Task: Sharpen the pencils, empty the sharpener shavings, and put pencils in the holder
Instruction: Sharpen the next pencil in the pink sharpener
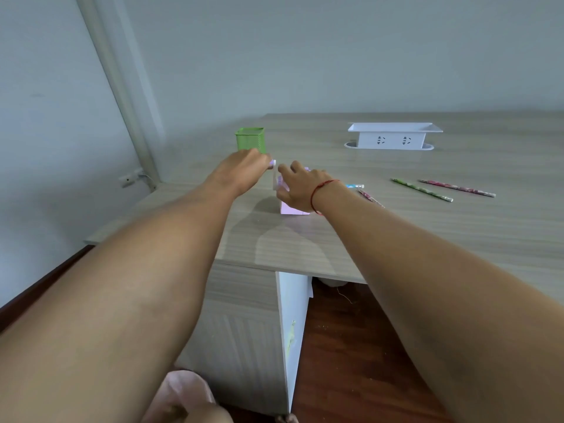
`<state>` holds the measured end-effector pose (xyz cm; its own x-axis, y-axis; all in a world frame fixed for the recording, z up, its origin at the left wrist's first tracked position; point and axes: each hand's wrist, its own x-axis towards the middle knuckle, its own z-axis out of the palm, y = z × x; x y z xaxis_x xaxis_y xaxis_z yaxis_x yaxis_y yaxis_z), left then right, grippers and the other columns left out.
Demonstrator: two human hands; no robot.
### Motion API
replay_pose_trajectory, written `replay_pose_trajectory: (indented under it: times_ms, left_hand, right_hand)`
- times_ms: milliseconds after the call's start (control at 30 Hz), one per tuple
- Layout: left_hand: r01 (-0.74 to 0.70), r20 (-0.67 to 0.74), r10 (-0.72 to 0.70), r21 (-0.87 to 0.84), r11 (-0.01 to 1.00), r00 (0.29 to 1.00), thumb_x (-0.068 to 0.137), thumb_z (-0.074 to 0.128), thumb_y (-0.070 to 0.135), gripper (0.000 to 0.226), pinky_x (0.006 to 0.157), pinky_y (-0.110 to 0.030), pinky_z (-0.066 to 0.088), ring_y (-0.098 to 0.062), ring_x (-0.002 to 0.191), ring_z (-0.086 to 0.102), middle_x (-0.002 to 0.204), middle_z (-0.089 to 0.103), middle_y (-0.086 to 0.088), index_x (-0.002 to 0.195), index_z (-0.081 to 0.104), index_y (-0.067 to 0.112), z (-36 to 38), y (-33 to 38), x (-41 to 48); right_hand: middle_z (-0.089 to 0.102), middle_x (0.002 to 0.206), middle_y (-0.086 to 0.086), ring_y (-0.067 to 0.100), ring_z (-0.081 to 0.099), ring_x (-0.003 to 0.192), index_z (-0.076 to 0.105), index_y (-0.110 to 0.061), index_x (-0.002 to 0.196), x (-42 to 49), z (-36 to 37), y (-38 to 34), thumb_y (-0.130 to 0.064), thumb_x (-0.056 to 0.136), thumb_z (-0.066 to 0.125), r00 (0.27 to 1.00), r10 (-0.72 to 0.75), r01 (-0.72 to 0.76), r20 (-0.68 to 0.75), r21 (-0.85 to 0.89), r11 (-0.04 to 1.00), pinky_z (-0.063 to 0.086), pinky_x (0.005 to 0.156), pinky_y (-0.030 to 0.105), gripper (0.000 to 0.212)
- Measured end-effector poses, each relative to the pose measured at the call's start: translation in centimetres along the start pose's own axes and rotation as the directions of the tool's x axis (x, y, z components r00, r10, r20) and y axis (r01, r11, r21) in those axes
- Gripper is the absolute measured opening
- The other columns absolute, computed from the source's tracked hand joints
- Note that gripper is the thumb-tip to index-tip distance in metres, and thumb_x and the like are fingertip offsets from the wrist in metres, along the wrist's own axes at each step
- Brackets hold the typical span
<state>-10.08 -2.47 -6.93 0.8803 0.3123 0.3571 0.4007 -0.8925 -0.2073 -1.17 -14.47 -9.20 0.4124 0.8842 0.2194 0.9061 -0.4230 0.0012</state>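
Pink sharpener (293, 209) mostly hidden under right hand (300, 190) curled over it, left hand (241, 170) pinching its crank knob (273, 162) (blurred), green holder (249, 139) just behind, pencils (421, 189) loose at right.

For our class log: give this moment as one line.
left hand pinches crank knob | right hand holds pink sharpener | green pencil, pink pencil on desk
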Motion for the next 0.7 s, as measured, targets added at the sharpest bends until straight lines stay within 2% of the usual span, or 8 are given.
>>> replay_pose_trajectory:
  times_ms: [200, 267, 333, 433, 500, 700]
  left_hand:
    - [-0.014, -0.056, 0.013, -0.017, 1.0, 0.998, 0.097, 0.038, 0.022, 0.026, 0.056, -0.034, 0.03, -0.033, 0.065, 0.047, 0.072, 0.045, -0.014, 0.088, 0.055, 0.005, -0.8, 0.6, -2.7]
    - [-0.046, -0.077, 0.041, -0.061, 0.997, 0.996, 0.097, 0.035, 0.029, 0.032, 0.058, -0.037, 0.036, -0.038, 0.072, 0.055, 0.077, 0.054, -0.018, 0.098, 0.06, 0.009, -0.1, 1.0, -4.3]
    - [-0.079, -0.101, 0.07, -0.085, 0.993, 0.992, 0.097, 0.041, 0.021, 0.022, 0.062, -0.044, 0.046, -0.044, 0.081, 0.061, 0.086, 0.063, -0.023, 0.106, 0.059, 0.011, 1.0, 1.3, -5.7]
    - [-0.036, -0.024, 0.034, -0.082, 0.996, 0.999, 0.093, 0.042, 0.003, 0.022, 0.066, -0.043, 0.045, -0.043, 0.084, 0.061, 0.089, 0.062, -0.022, 0.111, 0.055, 0.008, 2.1, 2.1, -6.8]
    - [-0.023, 0.033, 0.025, -0.063, 0.998, 0.999, 0.096, 0.04, 0.007, 0.023, 0.071, -0.039, 0.043, -0.04, 0.091, 0.06, 0.097, 0.062, -0.022, 0.114, 0.054, 0.004, 2.4, 2.6, -6.8]
    - [0.018, 0.191, -0.019, 0.006, 1.0, 0.981, 0.097, 0.039, 0.013, 0.023, 0.071, -0.033, 0.039, -0.037, 0.098, 0.061, 0.103, 0.064, -0.02, 0.1, 0.059, 0.002, 4.4, 2.5, -5.7]
  right_hand:
    - [0.038, 0.141, 0.008, 0.031, 0.043, 0.13, 0.037, -0.014, 0.135, 0.3, -0.3, -0.8, -0.038, 0.097, 0.032, 0.998, 0.031, -0.03, 0.05, -0.025, 0.999, 0.037, 0.105, 0.045, 0.045]
    - [0.036, 0.143, 0.009, 0.033, 0.042, 0.132, 0.036, -0.015, 0.137, 0.2, -0.6, -0.8, -0.04, 0.098, 0.029, 0.998, 0.028, -0.027, 0.055, -0.034, 0.999, 0.036, 0.107, 0.047, 0.047]
    - [0.034, 0.146, 0.011, 0.035, 0.041, 0.133, 0.033, -0.015, 0.141, 0.0, -0.6, -0.8, -0.041, 0.098, 0.027, 0.998, 0.024, -0.021, 0.064, -0.034, 0.999, 0.035, 0.107, 0.048, 0.05]
    - [0.035, 0.144, 0.011, 0.035, 0.042, 0.131, 0.034, -0.014, 0.14, -0.2, -0.4, -1.0, -0.039, 0.098, 0.027, 0.998, 0.009, -0.008, 0.055, -0.02, 1.0, 0.035, 0.105, 0.046, 0.049]
    - [0.037, 0.142, 0.012, 0.035, 0.045, 0.128, 0.035, -0.014, 0.139, -0.2, -0.3, -0.8, -0.039, 0.098, 0.029, 0.999, -0.008, 0.009, 0.04, -0.022, 1.0, 0.036, 0.103, 0.044, 0.048]
    - [0.041, 0.138, 0.011, 0.036, 0.049, 0.122, 0.037, -0.013, 0.137, 0.0, 0.1, -0.6, -0.038, 0.098, 0.031, 0.999, -0.051, 0.051, 0.008, -0.047, 0.998, 0.04, 0.098, 0.043, 0.046]
